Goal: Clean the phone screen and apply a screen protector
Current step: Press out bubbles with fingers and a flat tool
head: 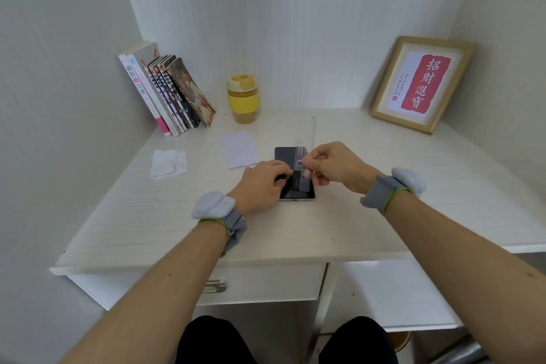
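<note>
Phone (285, 154) lies flat, screen up, near mid surface (384, 186), long axis running away from the person. A clear strip (301, 170) w/ printed markings lies across/over the screen's right side. It looks like a ruler or the protector's tab; can't tell which. A longer clear ruler (310, 127) sits just behind the phone.

Left hand (260, 183) rests on the phone's near-left part, fingers curled down and pressing at the strip's left edge. It seems to pin rather than pinch. Right hand (334, 167) is over the phone's right edge, thumb & index fingers pressed together pinching the strip's right side.

Handling, as a guess: phone is stiff, fairly heavy, slick glass, so it stays put under a flat palm; hold it by the side edges, not the screen, to avoid prints. Strip is thin, light, bendy and prob. clings, so take it by the very edge or corner only, lift slow, no creasing.

Outward: pale sheet (239, 149), maybe backing film or protector, just left-behind the phone. White cloth (168, 162) further left. Yellow cup (243, 97) and books (168, 91) at the back, frame (422, 83) back-right.
</note>
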Action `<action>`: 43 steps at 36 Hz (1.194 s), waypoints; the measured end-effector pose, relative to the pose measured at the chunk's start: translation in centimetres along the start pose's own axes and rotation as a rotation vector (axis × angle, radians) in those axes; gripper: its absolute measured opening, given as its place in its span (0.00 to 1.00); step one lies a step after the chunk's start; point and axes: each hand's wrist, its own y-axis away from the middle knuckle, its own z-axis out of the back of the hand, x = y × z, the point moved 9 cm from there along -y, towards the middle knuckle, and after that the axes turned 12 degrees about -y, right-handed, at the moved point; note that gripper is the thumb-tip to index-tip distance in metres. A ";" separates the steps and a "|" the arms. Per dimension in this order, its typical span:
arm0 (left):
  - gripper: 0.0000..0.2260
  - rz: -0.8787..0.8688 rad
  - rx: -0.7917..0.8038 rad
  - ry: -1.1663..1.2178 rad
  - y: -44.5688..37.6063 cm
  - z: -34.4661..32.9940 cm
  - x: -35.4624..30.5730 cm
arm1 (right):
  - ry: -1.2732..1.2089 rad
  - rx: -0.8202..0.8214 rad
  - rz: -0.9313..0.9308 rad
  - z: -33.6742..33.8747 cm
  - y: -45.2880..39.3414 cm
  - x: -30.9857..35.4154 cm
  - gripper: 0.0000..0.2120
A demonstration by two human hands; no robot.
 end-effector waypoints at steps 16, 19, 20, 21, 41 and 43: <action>0.17 0.068 0.019 0.179 0.8 0.8 0.5 | -0.045 0.041 -0.002 -1.0 -0.1 -0.3 0.07; 0.17 0.069 0.025 0.193 0.8 0.9 0.5 | -0.042 0.086 -0.017 -1.7 0.0 -0.4 0.07; 0.17 0.071 0.029 0.193 0.8 0.9 0.5 | -0.040 0.090 -0.016 -1.9 0.1 -0.3 0.07; 0.17 0.075 0.033 0.193 0.8 0.8 0.6 | -0.036 0.089 -0.012 -1.9 0.1 -0.2 0.07; 0.24 0.103 0.000 0.330 0.8 0.5 1.6 | -0.053 0.040 0.007 -2.1 -0.4 0.0 0.07; 0.24 0.104 -0.018 0.323 0.8 0.6 1.8 | -0.054 0.092 -0.016 -2.7 -0.2 -0.1 0.07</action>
